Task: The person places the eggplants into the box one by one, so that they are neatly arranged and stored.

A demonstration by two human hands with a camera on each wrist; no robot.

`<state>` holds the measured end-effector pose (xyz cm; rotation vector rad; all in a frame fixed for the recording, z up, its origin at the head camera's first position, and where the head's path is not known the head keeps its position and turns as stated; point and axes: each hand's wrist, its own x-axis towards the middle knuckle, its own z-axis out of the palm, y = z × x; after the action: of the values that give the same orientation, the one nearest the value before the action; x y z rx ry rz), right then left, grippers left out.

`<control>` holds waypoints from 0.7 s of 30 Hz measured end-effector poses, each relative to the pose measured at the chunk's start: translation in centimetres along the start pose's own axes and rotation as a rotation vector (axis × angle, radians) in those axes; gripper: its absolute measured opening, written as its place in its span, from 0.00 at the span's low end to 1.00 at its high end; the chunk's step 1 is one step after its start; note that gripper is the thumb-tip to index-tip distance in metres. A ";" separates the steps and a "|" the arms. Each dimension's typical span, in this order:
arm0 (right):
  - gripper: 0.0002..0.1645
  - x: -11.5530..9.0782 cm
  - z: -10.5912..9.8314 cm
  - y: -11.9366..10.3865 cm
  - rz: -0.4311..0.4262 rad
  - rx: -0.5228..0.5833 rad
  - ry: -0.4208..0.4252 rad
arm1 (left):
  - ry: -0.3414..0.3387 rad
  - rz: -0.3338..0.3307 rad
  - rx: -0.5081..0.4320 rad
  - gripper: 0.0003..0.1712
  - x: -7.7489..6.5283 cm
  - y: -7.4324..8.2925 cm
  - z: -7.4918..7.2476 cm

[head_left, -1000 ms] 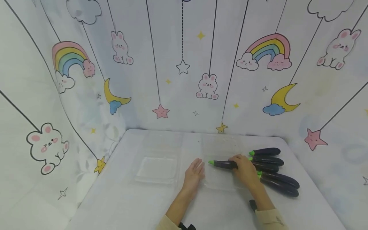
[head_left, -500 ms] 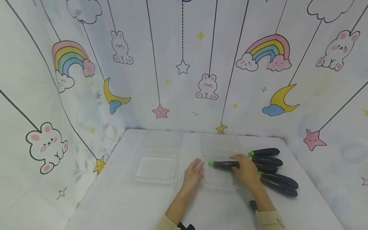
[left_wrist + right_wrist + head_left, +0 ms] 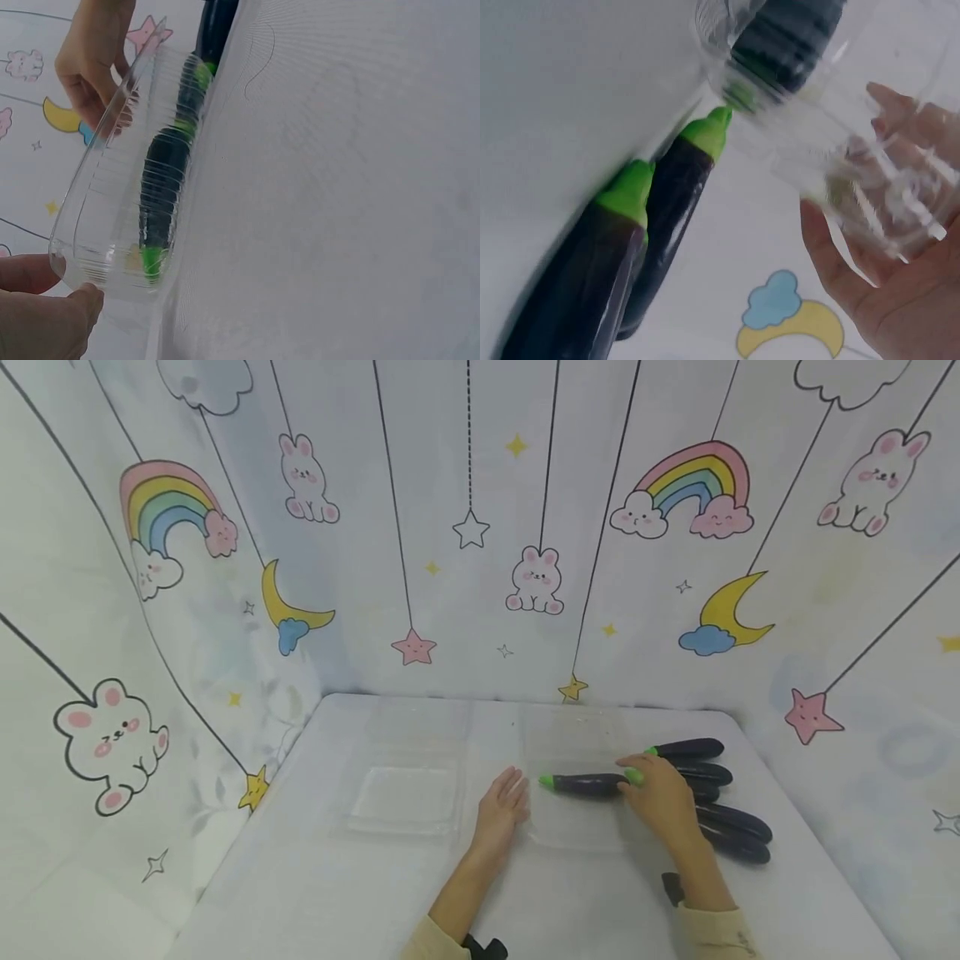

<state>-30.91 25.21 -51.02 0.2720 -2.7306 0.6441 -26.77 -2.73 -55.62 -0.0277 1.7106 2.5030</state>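
One dark eggplant [image 3: 588, 785] with a bright green stem lies in the right-hand clear plastic container [image 3: 94, 176], its stem towards the left. My left hand [image 3: 501, 810] rests along that container's left side with its fingers extended. In the left wrist view its fingertips [image 3: 91, 294] touch the container's near corner. At the opposite end, my right hand [image 3: 663, 797] is over the container's right edge; in the right wrist view its thumb and fingers are spread around the clear wall, holding no eggplant. A green stem [image 3: 633, 776] shows between thumb and index finger in the head view.
Several more eggplants [image 3: 738, 821] lie side by side on the white table right of the container, partly hidden by my right hand. Another clear container [image 3: 405, 829] stands to the left. A patterned cloth wall [image 3: 352, 568] rises behind the table.
My right hand has let go of the eggplant in the container and moved right, towards the other eggplants. My left hand has stayed at the container's side. The head view has shifted slightly.
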 end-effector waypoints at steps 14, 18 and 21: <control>0.24 -0.8 -3.0 1.9 0.053 0.000 0.026 | 0.003 0.028 -0.065 0.46 0.0 -0.2 0.4; 0.25 -0.8 -3.7 2.4 0.078 -0.042 -0.025 | 0.001 0.035 -0.077 0.47 -0.1 0.0 0.4; 0.25 -0.8 -4.2 2.5 0.096 -0.062 -0.060 | 0.003 0.042 -0.065 0.46 -0.2 0.2 0.3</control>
<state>-29.70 29.47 -48.77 0.1488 -2.8293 0.5847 -26.58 -2.58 -55.27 -0.0007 1.6470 2.5893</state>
